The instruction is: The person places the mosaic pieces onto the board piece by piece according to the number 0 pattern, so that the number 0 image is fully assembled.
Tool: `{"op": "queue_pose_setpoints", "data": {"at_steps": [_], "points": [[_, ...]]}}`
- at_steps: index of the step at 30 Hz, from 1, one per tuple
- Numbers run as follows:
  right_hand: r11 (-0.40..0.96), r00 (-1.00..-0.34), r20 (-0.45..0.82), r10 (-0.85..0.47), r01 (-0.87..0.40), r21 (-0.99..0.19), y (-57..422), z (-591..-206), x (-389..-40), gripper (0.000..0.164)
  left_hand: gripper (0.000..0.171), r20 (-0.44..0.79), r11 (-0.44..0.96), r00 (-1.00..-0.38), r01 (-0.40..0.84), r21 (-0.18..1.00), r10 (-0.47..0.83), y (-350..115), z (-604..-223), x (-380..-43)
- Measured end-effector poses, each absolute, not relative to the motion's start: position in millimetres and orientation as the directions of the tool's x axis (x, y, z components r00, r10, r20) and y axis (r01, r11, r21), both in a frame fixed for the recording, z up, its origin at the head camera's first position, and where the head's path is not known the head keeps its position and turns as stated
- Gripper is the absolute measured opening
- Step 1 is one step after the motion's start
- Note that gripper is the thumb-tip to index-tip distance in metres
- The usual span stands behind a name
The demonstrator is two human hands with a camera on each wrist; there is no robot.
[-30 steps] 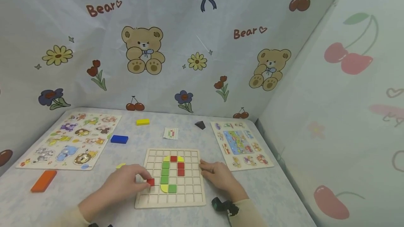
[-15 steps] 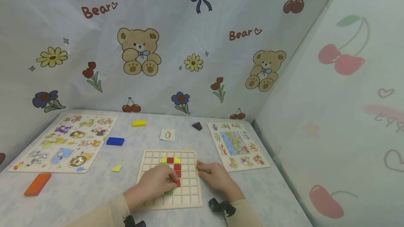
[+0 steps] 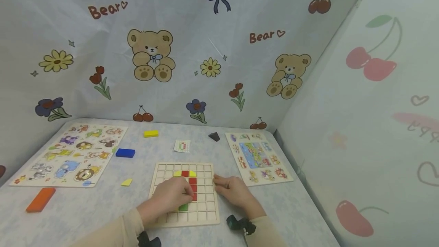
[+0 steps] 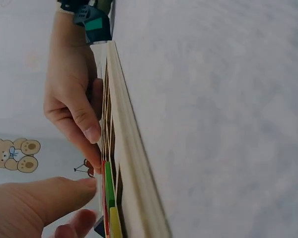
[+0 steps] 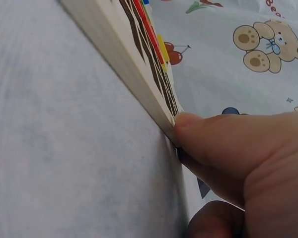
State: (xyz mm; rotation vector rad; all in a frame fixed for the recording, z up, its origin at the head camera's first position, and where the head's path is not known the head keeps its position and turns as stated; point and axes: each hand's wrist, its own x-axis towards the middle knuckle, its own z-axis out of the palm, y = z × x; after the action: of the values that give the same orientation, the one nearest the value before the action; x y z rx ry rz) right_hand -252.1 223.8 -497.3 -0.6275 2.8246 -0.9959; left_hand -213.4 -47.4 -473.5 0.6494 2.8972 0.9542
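Observation:
A wooden grid board (image 3: 207,197) lies before me with red, green and yellow tiles set in it. My left hand (image 3: 171,193) reaches over it, thumb and bent fingers on a red square tile (image 3: 194,196) that lies level in a cell below two other red tiles. In the left wrist view the left thumb (image 4: 64,193) is close above the board. Several green tiles are hidden under this hand; one green tile (image 3: 183,207) shows below it. My right hand (image 3: 236,193) touches the board's right edge with thumb and index finger; the right wrist view shows the thumb (image 5: 208,139) against that edge.
A yellow quarter-round piece (image 3: 126,182) lies left of the board. Around it are orange (image 3: 41,200), blue (image 3: 125,153), yellow (image 3: 151,134) and dark (image 3: 214,137) blocks, a pattern card (image 3: 182,146), and picture puzzles left (image 3: 51,167) and right (image 3: 271,180).
My left hand has carried the red tile from the board's left side to the right-hand column, where it now lies flat below the other reds. The right hand stays at the edge.

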Motion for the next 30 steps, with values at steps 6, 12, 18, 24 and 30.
{"op": "queue_pose_setpoints", "data": {"at_steps": [6,12,18,24,30], "points": [[0.718,-0.914,0.055,-0.402,-0.352,-0.601,222,-498,-250,0.036,0.008,0.066,0.817,-0.981,0.187,0.545,0.181,-93,-457,-214],[0.724,-0.914,0.045,-0.403,-0.349,-0.595,223,-498,-252,0.035,0.033,0.028,0.861,-0.999,-0.017,0.509,-0.036,-178,-449,-217],[0.721,-0.915,0.041,-0.402,-0.344,-0.602,224,-496,-253,0.035,0.057,-0.043,0.865,-0.992,-0.124,0.485,-0.119,-219,-466,-218],[0.714,-0.917,0.044,-0.396,-0.338,-0.612,224,-496,-252,0.034,0.043,-0.027,0.864,-0.998,-0.065,0.499,-0.060,-221,-482,-223],[0.709,-0.917,0.050,-0.395,-0.339,-0.618,223,-496,-251,0.034,0.019,0.045,0.860,-0.998,0.062,0.507,0.046,-216,-490,-225]]}}
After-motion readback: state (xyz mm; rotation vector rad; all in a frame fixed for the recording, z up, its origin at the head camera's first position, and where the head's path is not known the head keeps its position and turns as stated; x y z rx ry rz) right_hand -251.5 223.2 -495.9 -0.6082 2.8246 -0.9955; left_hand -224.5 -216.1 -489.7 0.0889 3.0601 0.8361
